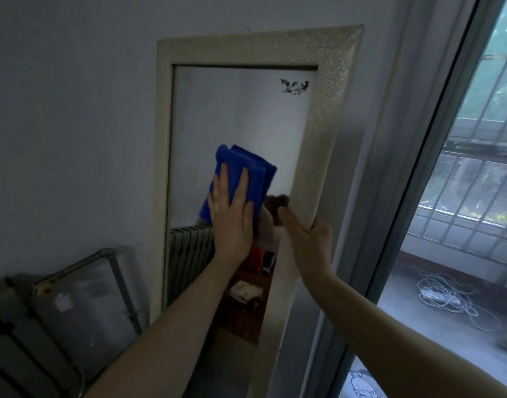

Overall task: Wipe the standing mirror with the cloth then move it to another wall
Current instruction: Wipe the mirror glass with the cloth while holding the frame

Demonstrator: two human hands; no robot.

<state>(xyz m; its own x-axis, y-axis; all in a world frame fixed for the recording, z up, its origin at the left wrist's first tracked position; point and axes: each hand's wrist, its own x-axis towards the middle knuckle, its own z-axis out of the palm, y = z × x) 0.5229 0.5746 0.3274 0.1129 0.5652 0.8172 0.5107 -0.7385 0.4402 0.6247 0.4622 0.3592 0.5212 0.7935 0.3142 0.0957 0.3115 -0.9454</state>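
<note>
Pressing the blue cloth [243, 168] flat to the glass, our left hand [232, 208] lies open with straight fingers, around mid-height of the standing mirror [240, 110], which stands upright against the grey wall [74, 110]. Our right hand [309, 237] grips the mirror's right frame edge [327, 110], thumb in front (the fingers wrap out of sight behind). Most bare glass lies above the cloth, along the mirror's long vertical axis, so we judge the next stroke should run upward while the right hand steadies it.
</note>
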